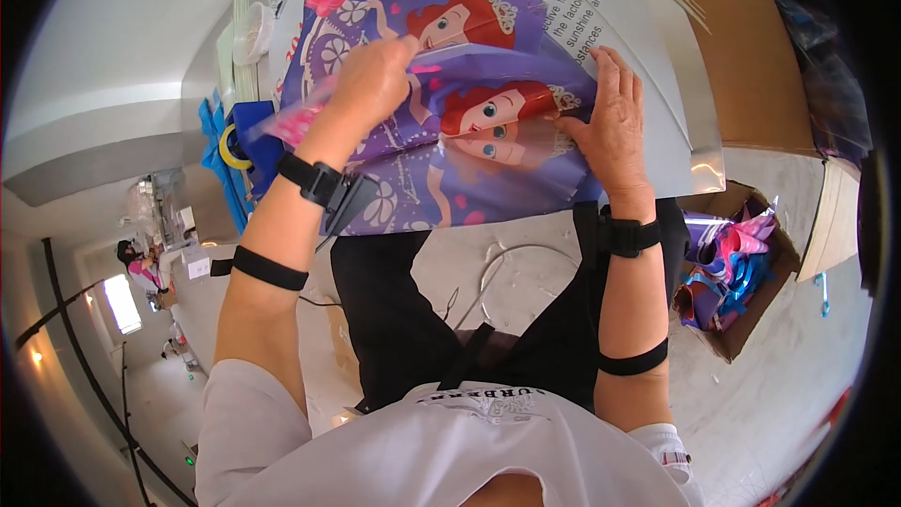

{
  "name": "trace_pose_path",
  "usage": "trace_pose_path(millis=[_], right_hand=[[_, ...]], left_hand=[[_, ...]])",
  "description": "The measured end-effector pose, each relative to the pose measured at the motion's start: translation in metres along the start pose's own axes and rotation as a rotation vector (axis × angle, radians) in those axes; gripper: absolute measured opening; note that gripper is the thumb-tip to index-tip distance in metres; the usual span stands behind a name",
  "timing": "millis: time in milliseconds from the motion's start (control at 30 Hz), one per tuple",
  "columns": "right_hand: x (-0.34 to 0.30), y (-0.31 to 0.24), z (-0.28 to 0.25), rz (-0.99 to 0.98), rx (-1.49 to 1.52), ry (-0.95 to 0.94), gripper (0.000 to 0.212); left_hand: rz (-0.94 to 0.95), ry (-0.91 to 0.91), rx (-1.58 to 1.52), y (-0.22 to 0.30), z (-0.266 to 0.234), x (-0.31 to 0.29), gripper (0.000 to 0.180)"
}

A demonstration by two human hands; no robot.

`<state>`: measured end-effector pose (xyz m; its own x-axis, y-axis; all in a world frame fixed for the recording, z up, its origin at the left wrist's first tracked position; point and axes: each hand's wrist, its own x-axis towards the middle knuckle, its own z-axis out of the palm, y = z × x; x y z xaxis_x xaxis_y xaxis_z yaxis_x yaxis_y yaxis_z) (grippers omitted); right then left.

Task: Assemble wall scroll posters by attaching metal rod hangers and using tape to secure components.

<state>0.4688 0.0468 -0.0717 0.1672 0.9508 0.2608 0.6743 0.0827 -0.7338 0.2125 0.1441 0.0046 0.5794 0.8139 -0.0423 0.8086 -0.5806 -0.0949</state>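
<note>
A glossy purple plastic sheet [375, 164], printed with a red-haired cartoon princess and pink flowers, lies across a table at my lap. Its upper layer is lifted into a ridge, and the printed figure shows again, faintly, through it. My left hand [375, 80] is closed in a pinch on the raised layer, left of the middle. At the sheet's right edge rests my right hand [612, 122]. Its thumb lies on the film, apart from the slightly bent fingers, which reach up along the edge.
Under the sheet is a pale printed board [648, 84]. Brown cardboard [732, 47] stands at the far right. A cardboard box [751, 314] of colourful plastic scraps sits on the floor. A yellow tape roll [230, 146] is beside blue material at left. Other people are in the background.
</note>
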Motion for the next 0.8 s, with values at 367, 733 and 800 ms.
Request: trace_pose_path(millis=[367, 733, 800], right_hand=[[-0.039, -0.065, 0.019, -0.418, 0.236, -0.07, 0.025], [-0.057, -0.059, 0.052, -0.318, 0.224, -0.277, 0.031], [-0.056, -0.052, 0.054, -0.334, 0.306, -0.229, 0.02]], left_hand=[[-0.032, -0.113, -0.132, 0.001, -0.038, 0.039, 0.019], [0.05, 0.029, -0.034, -0.031, -0.014, 0.064, 0.025], [0.022, 0.049, -0.041, -0.033, -0.007, 0.069, 0.023]])
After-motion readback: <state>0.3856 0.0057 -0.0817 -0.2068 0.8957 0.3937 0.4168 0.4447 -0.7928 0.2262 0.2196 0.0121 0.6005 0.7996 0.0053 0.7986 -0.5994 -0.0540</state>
